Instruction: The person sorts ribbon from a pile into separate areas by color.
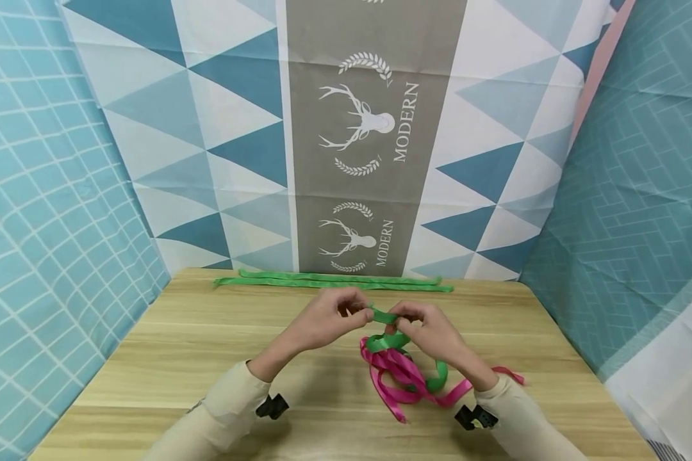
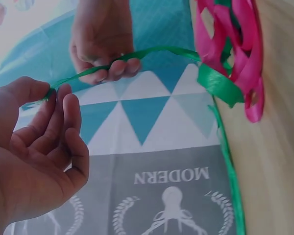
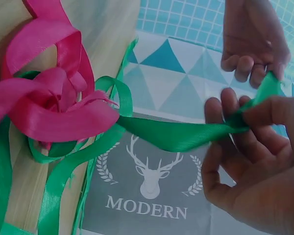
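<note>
Above the table, my left hand (image 1: 336, 315) pinches the frayed end of a green ribbon (image 1: 384, 316) between thumb and forefinger. My right hand (image 1: 432, 330) grips the same ribbon a short way along, so a short stretch spans the two hands. From the right hand the ribbon runs down into a loose tangle. In the right wrist view this green ribbon (image 3: 176, 137) passes into loops of pink ribbon (image 3: 44, 58). The pink ribbon (image 1: 400, 368) lies heaped on the table below and beside my right hand, with green loops among it.
Two green ribbon strips (image 1: 334, 282) lie straight along the back edge of the wooden table (image 1: 207, 358). Patterned cloths hang behind and at both sides. One pink end (image 1: 510, 374) sticks out beyond the right forearm. Each wrist carries a small black camera mount (image 1: 272, 406).
</note>
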A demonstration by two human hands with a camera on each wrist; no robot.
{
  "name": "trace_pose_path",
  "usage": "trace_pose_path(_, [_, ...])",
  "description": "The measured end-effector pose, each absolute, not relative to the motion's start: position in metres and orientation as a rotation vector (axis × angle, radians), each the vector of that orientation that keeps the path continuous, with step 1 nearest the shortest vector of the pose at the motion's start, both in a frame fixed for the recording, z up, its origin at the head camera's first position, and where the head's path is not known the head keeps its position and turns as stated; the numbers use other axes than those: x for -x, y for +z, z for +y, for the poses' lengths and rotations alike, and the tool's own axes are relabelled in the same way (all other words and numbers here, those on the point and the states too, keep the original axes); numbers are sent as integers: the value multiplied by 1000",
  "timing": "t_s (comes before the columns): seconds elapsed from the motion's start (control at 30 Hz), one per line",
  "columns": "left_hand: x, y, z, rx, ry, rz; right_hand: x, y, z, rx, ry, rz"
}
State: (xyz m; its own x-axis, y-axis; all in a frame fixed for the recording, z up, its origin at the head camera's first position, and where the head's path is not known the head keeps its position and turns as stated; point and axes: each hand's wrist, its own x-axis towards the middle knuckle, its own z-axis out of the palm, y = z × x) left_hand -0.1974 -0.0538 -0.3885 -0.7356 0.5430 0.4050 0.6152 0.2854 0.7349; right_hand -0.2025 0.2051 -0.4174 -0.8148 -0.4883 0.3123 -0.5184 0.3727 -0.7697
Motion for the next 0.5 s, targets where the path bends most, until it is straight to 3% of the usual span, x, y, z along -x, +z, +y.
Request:
trace_pose_path(0.13, [195,-381,-61,1094,-1445,-2405,205,-419,209,-816,1433,-2549])
trace_pose_path(0.5, [189,-359,-94,956,-1454,-2335,211,-427,236,-777,1306,-2559])
